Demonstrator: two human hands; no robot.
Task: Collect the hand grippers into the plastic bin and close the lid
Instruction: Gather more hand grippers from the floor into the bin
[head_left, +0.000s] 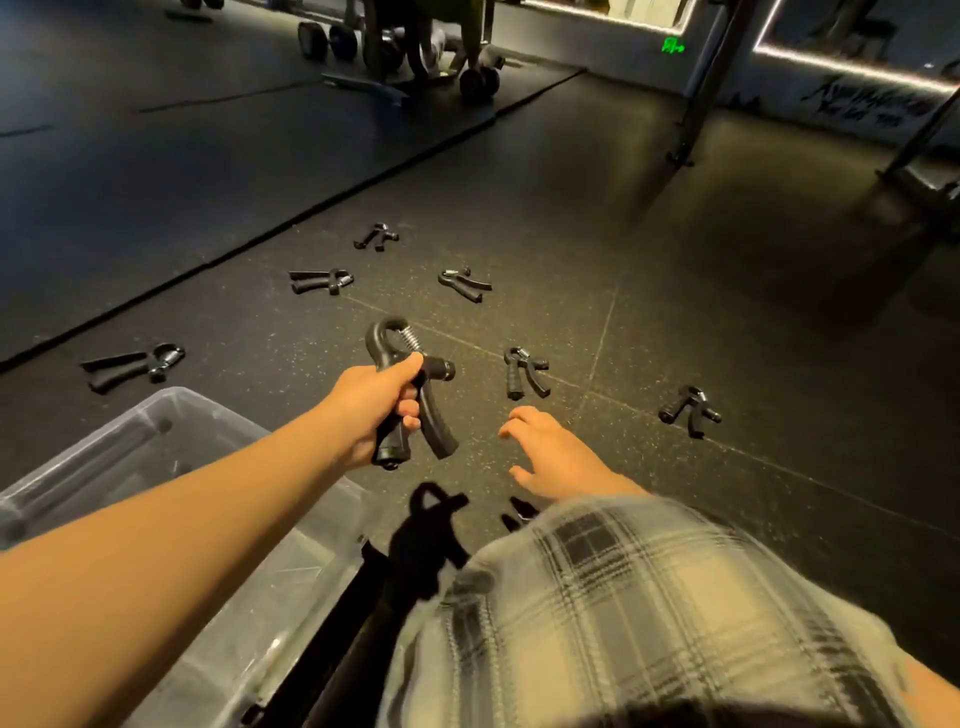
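The plastic bin (104, 452) stands open, behind and below the left hand (371, 410), on the side of its wrist. I judge that the next move is a short pull back of this hand to the bin. I cannot see a lid here. One floor gripper (132, 364) lies far to the left of these fingers, beyond the bin.

The left hand grips the held gripper (435, 415) above the floor. The fingers are curled tightly round one handle, the second handle stands free to the right, and the spring end points away from the person. Its long axis runs nearly straight away from the wrist.

The right hand (556, 460) hovers low over the floor and holds nothing. Its fingers (519, 418) are loosely spread and a little bent. Just ahead of these fingertips lies the nearest gripper (524, 371), its handles pointing back toward the hand, so this hand is clearly the closer one. The right-side gripper (691, 410) lies farther to the right of the fingers. Three far grippers (465, 283) lie well apart, ahead of both hands.
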